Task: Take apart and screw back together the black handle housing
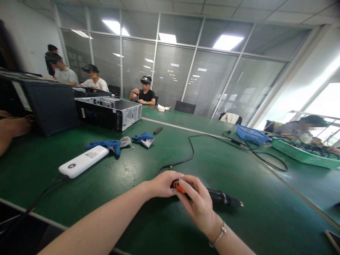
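Just in front of me, a black power tool (pixel 221 199) with an orange part (pixel 180 186) lies low over the green table (pixel 148 219), its metal tip pointing right. My left hand (pixel 165 184) is wrapped round the tool's left end, with the fingertips hidden. My right hand (pixel 198 198) is closed on the tool beside the orange part, thumb and fingers bent over it. A black cable (pixel 191 150) runs from behind my left hand toward the back right.
Left of my hands lie a white power bank (pixel 83 161), blue gloves (pixel 106 144) and a dark bar (pixel 157 130). Black computer cases (pixel 102 115) stand at the back left. Blue (pixel 252 134) and green baskets (pixel 302 153) are at right. Several people sit around the table.
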The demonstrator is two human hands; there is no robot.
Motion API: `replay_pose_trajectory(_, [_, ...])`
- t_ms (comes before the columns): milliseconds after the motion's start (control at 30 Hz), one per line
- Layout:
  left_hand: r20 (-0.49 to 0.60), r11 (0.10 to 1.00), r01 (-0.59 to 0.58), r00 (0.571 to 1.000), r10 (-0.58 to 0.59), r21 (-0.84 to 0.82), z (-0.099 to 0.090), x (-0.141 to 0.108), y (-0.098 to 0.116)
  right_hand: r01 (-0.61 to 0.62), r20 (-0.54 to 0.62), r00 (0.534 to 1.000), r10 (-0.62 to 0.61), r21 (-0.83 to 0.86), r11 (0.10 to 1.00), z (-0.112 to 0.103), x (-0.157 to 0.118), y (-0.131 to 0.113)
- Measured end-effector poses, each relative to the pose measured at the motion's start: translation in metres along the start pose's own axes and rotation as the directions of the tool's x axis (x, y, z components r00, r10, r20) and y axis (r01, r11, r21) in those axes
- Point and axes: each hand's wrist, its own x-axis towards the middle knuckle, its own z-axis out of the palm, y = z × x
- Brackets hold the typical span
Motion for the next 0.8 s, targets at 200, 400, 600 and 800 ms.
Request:
replay_pose_trajectory(200, [-0.019,0.999,-0.017,1.000,0.018,0.035,0.0016,-0.0003,-0.0025,0.012,0.083,0.996,-0.017,0.064,0.998,-0.0008,0.0018,-0.0029])
replay_pose_trajectory(400, [-0.004,0.999,-0.009,1.000,0.009,0.032,0.0017,0.0009,-0.0022,-0.033,0.011,0.999,0.033,0.001,0.999,-0.0007,0.0057,-0.0028])
replay_pose_trajectory(600, [-0.026,0.999,-0.033,0.999,0.034,0.020,0.0031,-0.0001,-0.0035,-0.007,0.127,0.992,0.003,0.034,0.999,-0.0006,0.0072,-0.0068])
replay_pose_trajectory(800, [-0.003,0.999,-0.032,0.999,0.032,0.016,0.0026,0.0008,-0.0031,-0.010,0.064,0.998,0.010,0.001,1.000,0.0002,0.0076,-0.0030])
